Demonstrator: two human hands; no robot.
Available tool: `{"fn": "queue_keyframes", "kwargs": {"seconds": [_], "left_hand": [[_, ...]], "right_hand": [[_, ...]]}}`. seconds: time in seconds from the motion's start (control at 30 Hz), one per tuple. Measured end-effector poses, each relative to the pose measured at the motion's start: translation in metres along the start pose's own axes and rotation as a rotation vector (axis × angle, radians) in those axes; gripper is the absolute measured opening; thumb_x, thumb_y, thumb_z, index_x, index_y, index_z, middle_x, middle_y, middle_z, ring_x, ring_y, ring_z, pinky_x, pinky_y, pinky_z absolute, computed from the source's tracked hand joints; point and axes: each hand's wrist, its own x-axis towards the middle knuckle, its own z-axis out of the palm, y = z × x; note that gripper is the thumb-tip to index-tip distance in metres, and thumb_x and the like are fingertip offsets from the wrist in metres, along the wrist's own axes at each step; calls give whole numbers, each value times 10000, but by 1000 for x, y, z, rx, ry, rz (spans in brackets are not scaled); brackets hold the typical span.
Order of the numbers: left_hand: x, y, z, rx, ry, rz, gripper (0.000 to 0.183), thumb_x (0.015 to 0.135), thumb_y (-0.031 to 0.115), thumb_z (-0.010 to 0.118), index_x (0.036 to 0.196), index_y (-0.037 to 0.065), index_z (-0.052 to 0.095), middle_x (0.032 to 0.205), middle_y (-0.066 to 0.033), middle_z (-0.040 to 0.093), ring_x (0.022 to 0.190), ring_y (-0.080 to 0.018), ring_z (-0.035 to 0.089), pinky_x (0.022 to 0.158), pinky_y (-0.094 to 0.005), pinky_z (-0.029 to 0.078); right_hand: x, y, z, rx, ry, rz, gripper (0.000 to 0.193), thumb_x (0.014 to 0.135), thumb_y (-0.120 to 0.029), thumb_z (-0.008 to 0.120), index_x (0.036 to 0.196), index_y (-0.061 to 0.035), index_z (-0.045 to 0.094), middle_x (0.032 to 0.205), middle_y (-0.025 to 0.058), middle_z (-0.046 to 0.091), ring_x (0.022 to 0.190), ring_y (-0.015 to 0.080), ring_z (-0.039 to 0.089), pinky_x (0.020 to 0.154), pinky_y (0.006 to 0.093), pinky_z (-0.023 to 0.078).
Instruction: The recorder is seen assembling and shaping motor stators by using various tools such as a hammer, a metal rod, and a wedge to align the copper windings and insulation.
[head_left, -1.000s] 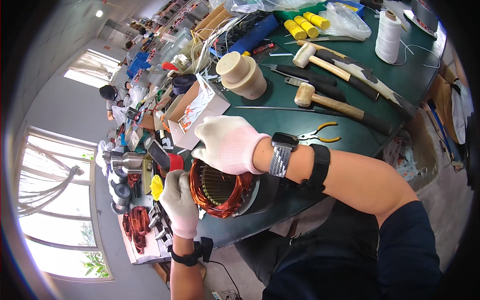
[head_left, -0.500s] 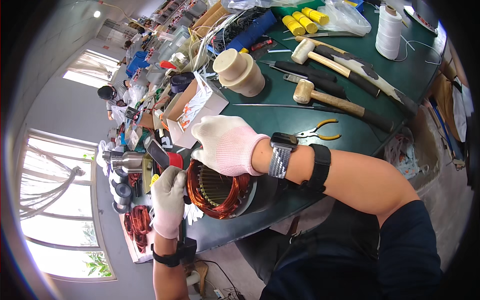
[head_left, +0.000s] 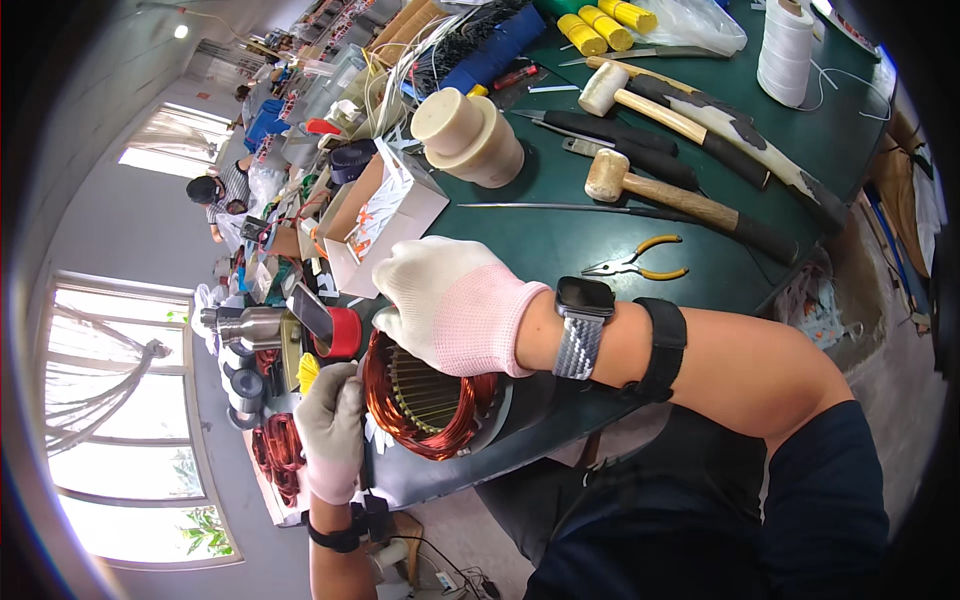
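Observation:
A motor stator (head_left: 490, 432) stands at the near edge of the green bench, its bore lined with pale strips. Reddish copper wire windings (head_left: 385, 412) ring its opening. My right hand (head_left: 450, 305), in a white and pink knit glove, reaches over the far rim of the windings with fingers curled; whatever they grip is hidden. Just left of the windings is my gloved left hand (head_left: 332, 430), thumb and fingers pressed together, and what is between them cannot be made out. Beyond the left hand lies a red roll (head_left: 346, 333).
Pliers (head_left: 640, 258) lie right of the stator, with mallets (head_left: 690, 205) farther off. An open box of paper strips (head_left: 400, 215) and a cream stepped cylinder (head_left: 468, 140) stand behind. Copper coils (head_left: 278, 450) and a steel flask (head_left: 255, 327) are at left. A person (head_left: 225, 195) is in the background.
The view has shifted slightly. My left hand has dropped a little toward me, showing more of the red roll. My right hand stays over the far rim of the windings.

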Motion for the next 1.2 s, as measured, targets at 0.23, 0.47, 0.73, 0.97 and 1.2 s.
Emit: {"fn": "queue_keyframes", "kwargs": {"seconds": [0.23, 0.47, 0.73, 0.97, 1.2], "left_hand": [[1, 24, 12, 218, 57, 29, 112, 1045, 53, 599, 1003, -33, 656, 792, -15, 603, 716, -74, 496, 650, -258, 448], [16, 17, 1, 131, -26, 90, 198, 1067, 140, 591, 981, -26, 653, 719, -7, 564, 642, -84, 492, 606, -256, 442], [4, 9, -4, -213, -181, -365, 448, 1105, 451, 559, 882, 64, 593, 578, 85, 393, 460, -20, 320, 435, -225, 225], [30, 12, -10, -79, -285, -187, 492, 1083, 485, 595, 818, 70, 584, 575, 68, 446, 464, -30, 373, 437, -228, 261], [24, -1, -17, -232, -365, -394, 531, 1067, 565, 598, 826, 92, 580, 553, 67, 455, 451, -26, 396, 426, -223, 270]], "right_hand": [[-1, -1, 4, 19, 24, 23, 252, 939, -260, 719, 969, -10, 701, 1009, 211, 707, 984, 397, 706, 889, 478, 576], [0, 4, 5, 45, 24, -38, 258, 937, -266, 730, 949, -12, 686, 981, 205, 697, 962, 395, 707, 865, 482, 576], [-2, 5, 7, 52, 54, -11, 246, 932, -257, 728, 985, -22, 677, 999, 196, 690, 981, 399, 694, 896, 467, 567], [8, 7, 9, 28, 22, -50, 276, 911, -267, 744, 978, -10, 671, 989, 211, 708, 991, 420, 704, 868, 481, 578], [3, 7, 6, 39, 5, -44, 249, 927, -258, 719, 963, -15, 681, 1001, 214, 703, 992, 420, 699, 878, 486, 574]]}}
